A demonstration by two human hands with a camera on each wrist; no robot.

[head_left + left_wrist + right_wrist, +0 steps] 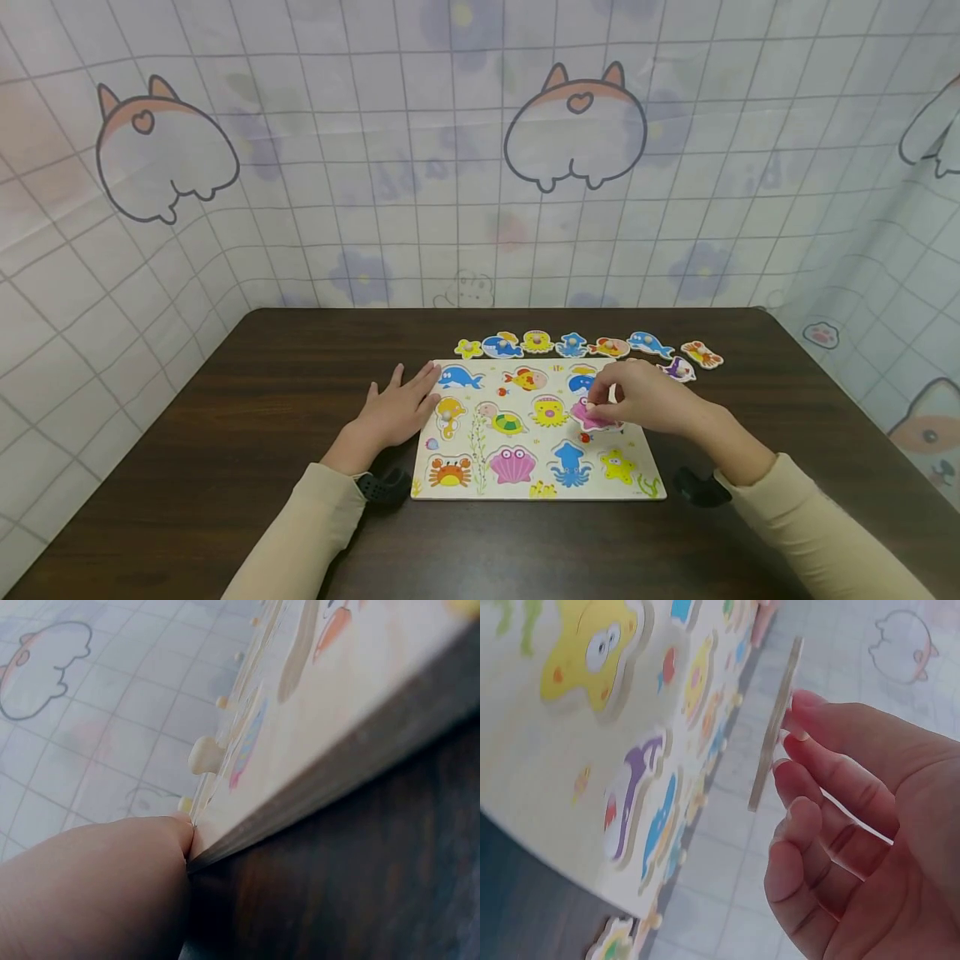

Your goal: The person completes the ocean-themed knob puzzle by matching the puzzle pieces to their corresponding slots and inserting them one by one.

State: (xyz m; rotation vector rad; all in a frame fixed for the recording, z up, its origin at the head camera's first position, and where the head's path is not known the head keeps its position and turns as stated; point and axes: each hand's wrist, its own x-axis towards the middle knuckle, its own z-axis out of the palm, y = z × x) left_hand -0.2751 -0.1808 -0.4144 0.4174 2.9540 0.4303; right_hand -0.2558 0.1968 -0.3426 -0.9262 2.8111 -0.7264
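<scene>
A wooden sea-animal puzzle board (607, 491) lies on the dark table. My left hand (393, 411) rests at its upper left edge with the fingers spread; in the left wrist view a fingertip touches the board's corner. Near it a seahorse piece (449, 417) with a round knob (205, 755) sits in the board. My right hand (651, 400) pinches a pink shell piece (583, 414) between thumb and fingers, above the board's right part. Seen edge-on in the right wrist view, the shell piece (774, 731) is off the board. The printed pink shell recess (512, 465) is at the bottom row.
Behind the board several knobbed pieces stand in a row, among them a yellow star (468, 348), an octopus (537, 341) and a whale (650, 343). A crab piece (702, 355) and a purple piece (678, 369) lie at the right. A patterned curtain (450, 167) encloses the table.
</scene>
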